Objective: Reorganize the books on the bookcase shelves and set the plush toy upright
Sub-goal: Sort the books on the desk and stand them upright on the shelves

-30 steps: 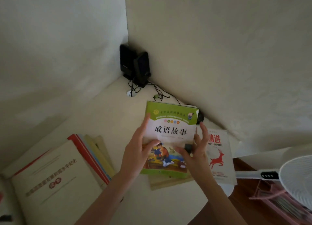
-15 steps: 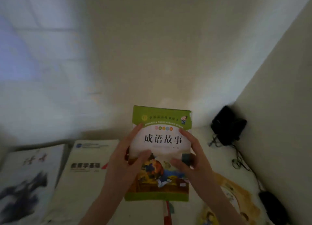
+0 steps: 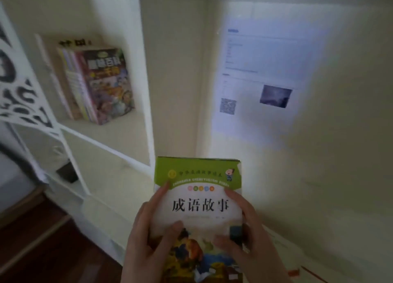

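Note:
I hold a green-topped picture book upright in front of me with both hands. My left hand grips its left edge, thumb across the cover. My right hand grips the right edge, thumb on the cover beside a small dark object. On the white bookcase at the upper left, a row of several books leans on a shelf, a colourful cover facing out. No plush toy is in view.
A projected page with a picture lights the cream wall on the right. A white cut-out panel stands at the far left. A small dark box sits on a lower shelf. Dark wooden floor lies below.
My view has swung left from the desk corner with the speakers to the bookcase. Both hands carried the green book along, keeping the same grip.

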Available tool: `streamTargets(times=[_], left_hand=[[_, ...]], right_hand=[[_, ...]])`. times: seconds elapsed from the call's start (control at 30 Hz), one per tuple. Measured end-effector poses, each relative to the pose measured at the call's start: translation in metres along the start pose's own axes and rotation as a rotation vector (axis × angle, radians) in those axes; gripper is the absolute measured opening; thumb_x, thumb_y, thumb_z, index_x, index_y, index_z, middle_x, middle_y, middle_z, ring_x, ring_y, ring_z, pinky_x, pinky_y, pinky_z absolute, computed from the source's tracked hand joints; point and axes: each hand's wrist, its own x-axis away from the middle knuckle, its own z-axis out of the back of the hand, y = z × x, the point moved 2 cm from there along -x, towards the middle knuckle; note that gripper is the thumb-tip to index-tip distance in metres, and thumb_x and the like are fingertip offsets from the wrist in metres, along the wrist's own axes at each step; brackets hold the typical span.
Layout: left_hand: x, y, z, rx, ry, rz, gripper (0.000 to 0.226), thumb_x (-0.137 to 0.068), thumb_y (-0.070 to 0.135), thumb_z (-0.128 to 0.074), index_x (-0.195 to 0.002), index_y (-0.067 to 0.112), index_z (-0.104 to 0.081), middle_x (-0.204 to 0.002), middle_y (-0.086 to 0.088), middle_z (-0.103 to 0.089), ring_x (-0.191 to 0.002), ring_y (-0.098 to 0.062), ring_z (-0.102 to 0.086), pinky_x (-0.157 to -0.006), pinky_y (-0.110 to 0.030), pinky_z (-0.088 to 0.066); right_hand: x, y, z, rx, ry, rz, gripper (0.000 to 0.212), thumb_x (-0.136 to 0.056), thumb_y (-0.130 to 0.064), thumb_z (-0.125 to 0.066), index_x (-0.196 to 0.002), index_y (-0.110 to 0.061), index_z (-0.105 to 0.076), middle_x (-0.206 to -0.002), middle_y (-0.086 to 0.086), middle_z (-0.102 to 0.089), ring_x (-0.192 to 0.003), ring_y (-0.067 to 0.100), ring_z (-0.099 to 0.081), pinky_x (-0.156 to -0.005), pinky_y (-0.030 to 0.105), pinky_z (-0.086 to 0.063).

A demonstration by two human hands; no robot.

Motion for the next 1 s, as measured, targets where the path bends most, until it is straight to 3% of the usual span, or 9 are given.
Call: streamTargets(times=[0.1, 0.2, 0.33, 0.43, 0.57, 0.67, 0.73, 0.9, 1.0], left_hand=[[-0.011, 0.003, 0.07, -0.042, 0.153, -0.021, 0.064, -0.061, 0.018, -0.074, -0.108, 0.058, -0.058, -0.113, 0.032, -0.06, -0.103, 0.012, -0.057, -0.08, -0.004, -0.046], [-0.029, 0.006, 0.128, -0.049, 0.279, -0.039, 0.063, -0.064, 0.013, -0.072, -0.103, 0.061, -0.06, -0.116, 0.035, -0.057, -0.103, 0.015, -0.055, -0.076, -0.003, -0.047], [-0.069, 0.008, 0.178, -0.044, 0.408, -0.114, 0.063, -0.072, 0.011, -0.069, -0.11, 0.06, -0.057, -0.125, 0.015, -0.058, -0.112, -0.001, -0.057, -0.084, -0.022, -0.053], [-0.112, 0.011, 0.198, -0.064, 0.431, -0.187, 0.061, -0.081, 0.012, -0.065, -0.121, 0.056, -0.051, -0.127, 0.016, -0.052, -0.114, -0.008, -0.055, -0.084, -0.037, -0.055], [-0.179, 0.017, 0.2, -0.151, 0.414, -0.318, 0.059, -0.09, 0.016, -0.058, -0.129, 0.055, -0.038, -0.125, 0.018, -0.044, -0.113, -0.005, -0.051, -0.075, -0.033, -0.058], [-0.227, 0.014, 0.188, -0.236, 0.415, -0.407, 0.059, -0.093, 0.02, -0.055, -0.132, 0.057, -0.03, -0.116, 0.023, -0.04, -0.106, 0.007, -0.048, -0.07, -0.025, -0.057], [-0.257, 0.004, 0.174, -0.304, 0.417, -0.437, 0.058, -0.094, 0.023, -0.052, -0.132, 0.059, -0.026, -0.111, 0.019, -0.037, -0.101, 0.007, -0.047, -0.068, -0.028, -0.057], [-0.301, -0.031, 0.138, -0.46, 0.454, -0.546, 0.051, -0.097, 0.027, -0.042, -0.137, 0.051, -0.022, -0.11, 0.012, -0.032, -0.087, -0.01, -0.049, -0.062, -0.041, -0.056], [-0.321, -0.045, 0.133, -0.454, 0.517, -0.551, 0.052, -0.095, 0.029, -0.045, -0.139, 0.047, -0.023, -0.104, 0.013, -0.031, -0.087, -0.013, -0.046, -0.07, -0.036, -0.052]], right_hand=[[-0.033, -0.011, -0.069, 0.024, -0.126, 0.068, 0.074, -0.067, -0.049, -0.077, -0.126, -0.065, -0.036, -0.132, -0.021, -0.05, -0.121, 0.007, -0.053, -0.1, 0.036, -0.047], [-0.07, -0.032, -0.13, 0.027, -0.22, 0.156, 0.073, -0.08, -0.027, -0.075, -0.127, -0.064, -0.034, -0.128, -0.031, -0.046, -0.123, -0.001, -0.047, -0.101, 0.025, -0.042], [-0.128, -0.062, -0.189, 0.0, -0.335, 0.188, 0.069, -0.089, -0.014, -0.065, -0.127, -0.06, -0.032, -0.134, -0.024, -0.043, -0.122, 0.003, -0.048, -0.101, 0.029, -0.046], [-0.179, -0.083, -0.216, -0.034, -0.337, 0.213, 0.069, -0.089, -0.003, -0.06, -0.127, -0.054, -0.033, -0.129, -0.025, -0.043, -0.119, 0.002, -0.049, -0.099, 0.036, -0.049], [-0.244, -0.103, -0.228, -0.124, -0.223, 0.237, 0.063, -0.089, 0.001, -0.058, -0.124, -0.048, -0.039, -0.128, -0.016, -0.046, -0.118, 0.006, -0.05, -0.091, 0.037, -0.055], [-0.285, -0.105, -0.222, -0.179, -0.031, 0.236, 0.057, -0.089, 0.001, -0.058, -0.126, -0.038, -0.038, -0.125, 0.0, -0.052, -0.112, 0.015, -0.056, -0.074, 0.024, -0.058], [-0.31, -0.095, -0.219, -0.182, 0.078, 0.224, 0.05, -0.092, -0.005, -0.057, -0.129, -0.032, -0.036, -0.119, 0.004, -0.056, -0.105, 0.016, -0.06, -0.07, 0.022, -0.056], [-0.339, -0.04, -0.227, 0.131, 0.313, 0.075, 0.051, -0.087, -0.01, -0.063, -0.134, -0.017, -0.044, -0.127, 0.009, -0.053, -0.12, 0.029, -0.051, -0.1, 0.042, -0.044], [-0.342, -0.024, -0.23, 0.4, 0.334, 0.028, 0.058, -0.089, -0.007, -0.057, -0.143, -0.014, -0.036, -0.147, 0.017, -0.03, -0.137, 0.034, -0.025, -0.112, 0.037, -0.022]])
